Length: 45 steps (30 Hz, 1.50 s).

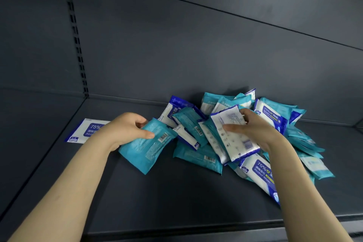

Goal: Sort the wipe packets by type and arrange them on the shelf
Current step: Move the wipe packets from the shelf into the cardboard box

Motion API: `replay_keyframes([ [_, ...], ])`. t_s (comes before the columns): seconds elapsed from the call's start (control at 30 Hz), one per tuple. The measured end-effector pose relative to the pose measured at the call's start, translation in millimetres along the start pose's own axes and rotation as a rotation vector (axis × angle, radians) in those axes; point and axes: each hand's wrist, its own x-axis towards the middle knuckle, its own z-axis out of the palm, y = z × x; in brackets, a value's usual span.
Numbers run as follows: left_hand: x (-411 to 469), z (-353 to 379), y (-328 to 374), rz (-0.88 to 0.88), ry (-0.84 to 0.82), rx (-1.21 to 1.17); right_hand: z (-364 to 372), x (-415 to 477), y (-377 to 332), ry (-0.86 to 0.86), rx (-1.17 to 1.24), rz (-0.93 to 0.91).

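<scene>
Teal and blue-white packets (231, 133), dark shelf (176, 192)

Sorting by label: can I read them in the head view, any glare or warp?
Head view: dim, little glare; 75% on the flat packet reads; print on the white packet in the right hand and teal packet in the left hand blurs; shelf edges bow.

With forearms extended, left hand (125, 128) pinches teal packet (144, 151), right hand (256, 130) grips white packet (236, 141).

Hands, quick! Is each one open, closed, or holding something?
The left hand grips a teal packet.
The right hand holds a white packet with blue edges.
</scene>
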Motion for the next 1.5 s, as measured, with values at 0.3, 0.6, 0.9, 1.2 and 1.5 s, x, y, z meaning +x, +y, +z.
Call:
replay_keyframes([
  [0.3,-2.0,-18.9,-2.4,-0.011,0.113,-0.569,10.6,-8.6,-2.0,0.237,0.278,-0.02],
  [0.6,-16.7,-41.2,-8.3,-0.011,0.077,-0.544,15.9,-32.5,-5.6,0.019,0.846,0.132],
  [0.9,-29.8,-91.9,-22.4,-0.093,-0.09,0.006,56.2,-46.1,-45.4,-0.138,0.998,0.141],
  [1.2,-24.3,-80.9,-26.1,-0.071,-0.098,0.375,66.5,-62.7,-42.0,-0.203,1.069,0.13],
  [1.5,-46.1,-59.3,-11.5,0.093,0.166,0.558,59.4,-93.9,-24.7,-0.171,1.128,-0.02],
])
